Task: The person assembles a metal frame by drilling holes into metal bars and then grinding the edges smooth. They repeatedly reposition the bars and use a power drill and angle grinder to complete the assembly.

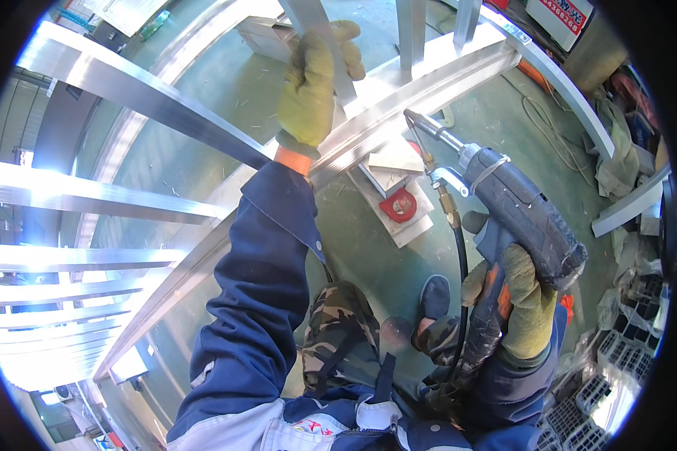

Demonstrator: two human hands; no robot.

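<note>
With fingers (352, 64) of the left hand (307, 98) curled around a shiny metal bar (305, 13), left of centre; likely stiff and slippery, best gripped across its flat sides. Rightward, by its handle (493, 295) in the right hand (526, 312), a power tool (515, 195), nose near the frame rail (444, 90), contact hard to tell. Probably rigid, heavyish; hold low, clear of the hose (461, 255). Underneath, greenish floor (368, 263), with red tape measure (399, 206) on pale boards (406, 234); far right, plastic crates (628, 349).

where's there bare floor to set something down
Bare floor shows between the board under the red tape measure and the camouflage-clad knee; another patch lies between the dark tool and the curved pale bar. Crowded: lower right, with black gridded trays, and left, with metal bars.
</note>
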